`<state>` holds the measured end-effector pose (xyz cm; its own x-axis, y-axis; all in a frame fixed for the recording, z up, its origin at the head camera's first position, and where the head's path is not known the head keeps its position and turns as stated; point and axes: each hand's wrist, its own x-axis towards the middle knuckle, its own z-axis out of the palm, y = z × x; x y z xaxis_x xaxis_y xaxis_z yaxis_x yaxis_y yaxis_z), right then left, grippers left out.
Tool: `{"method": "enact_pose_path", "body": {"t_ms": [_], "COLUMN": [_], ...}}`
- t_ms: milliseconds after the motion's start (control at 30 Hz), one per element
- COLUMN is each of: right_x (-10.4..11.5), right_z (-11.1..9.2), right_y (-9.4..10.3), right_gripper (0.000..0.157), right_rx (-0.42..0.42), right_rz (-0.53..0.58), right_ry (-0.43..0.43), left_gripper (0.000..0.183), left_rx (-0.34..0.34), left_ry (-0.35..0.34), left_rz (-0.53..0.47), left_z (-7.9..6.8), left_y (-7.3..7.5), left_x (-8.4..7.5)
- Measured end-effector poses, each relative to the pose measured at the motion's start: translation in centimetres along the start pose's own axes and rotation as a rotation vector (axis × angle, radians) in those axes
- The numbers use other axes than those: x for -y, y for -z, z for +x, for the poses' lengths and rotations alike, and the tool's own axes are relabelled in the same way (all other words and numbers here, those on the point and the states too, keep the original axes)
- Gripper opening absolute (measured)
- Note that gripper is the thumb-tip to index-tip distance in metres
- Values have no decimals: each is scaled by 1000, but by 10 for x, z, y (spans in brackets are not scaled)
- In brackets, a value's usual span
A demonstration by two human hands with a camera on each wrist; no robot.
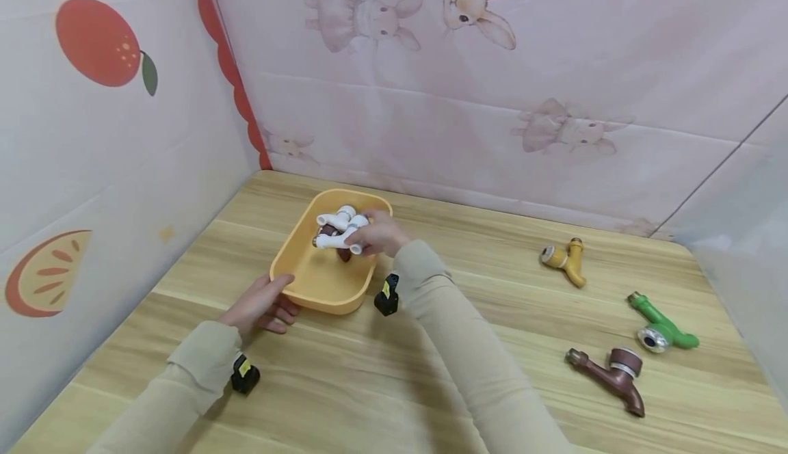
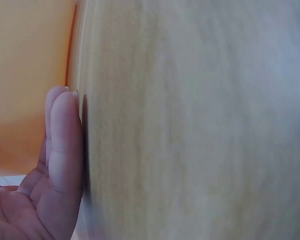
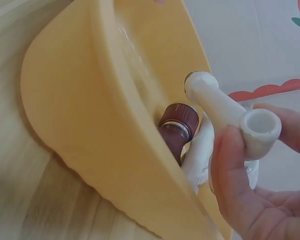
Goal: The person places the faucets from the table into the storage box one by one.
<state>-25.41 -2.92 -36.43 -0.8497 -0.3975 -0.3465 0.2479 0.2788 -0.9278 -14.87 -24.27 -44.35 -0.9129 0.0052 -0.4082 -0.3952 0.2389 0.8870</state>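
Observation:
My right hand (image 1: 383,233) pinches a white faucet (image 1: 333,242) above the far half of a yellow plastic tub (image 1: 323,306). Under it in the tub lie a second white faucet (image 1: 332,221) and a dark brown faucet (image 3: 177,125), partly hidden by the held one. In the right wrist view, thumb and fingers grip the held faucet near its open white spout. My left hand (image 1: 261,303) holds the tub's near left corner, thumb over the rim and fingers outside, low by the table. The left wrist view shows those fingers (image 2: 65,135) fairly straight along the tub's wall.
On the wooden table (image 1: 468,344) to the right lie a yellow faucet (image 1: 569,261), a green faucet (image 1: 661,324) and another brown faucet (image 1: 609,377). Printed cloth walls (image 1: 394,132) stand at the back and both sides. The tub sits near the back left corner.

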Motion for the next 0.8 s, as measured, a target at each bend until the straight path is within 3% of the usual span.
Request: {"method": "enact_pose_path", "body": {"t_ms": [300, 367, 433, 567, 633, 800], "right_x": [-13, -10, 5, 4, -2, -3], "right_z": [26, 20, -6, -6, 4, 4], "right_y": [-4, -5, -10, -10, -10, -13], "right_gripper": [45, 47, 51, 62, 62, 66], "right_rx": [-42, -51, -88, -99, -107, -59], "right_rz": [38, 61, 56, 90, 85, 76], "right_ry": [-5, -16, -57, -61, -41, -30], "left_gripper": [63, 63, 63, 64, 64, 63], "left_rx": [7, 7, 10, 8, 4, 1], "left_ry": [-4, -3, -5, -10, -8, -7], "left_rz": [1, 0, -1, -1, -3, -1], "left_z": [1, 1, 1, 2, 3, 2], "left_y": [0, -1, -1, -1, -1, -1], "left_x": [-1, -1, -1, -1, -1, -2]}}
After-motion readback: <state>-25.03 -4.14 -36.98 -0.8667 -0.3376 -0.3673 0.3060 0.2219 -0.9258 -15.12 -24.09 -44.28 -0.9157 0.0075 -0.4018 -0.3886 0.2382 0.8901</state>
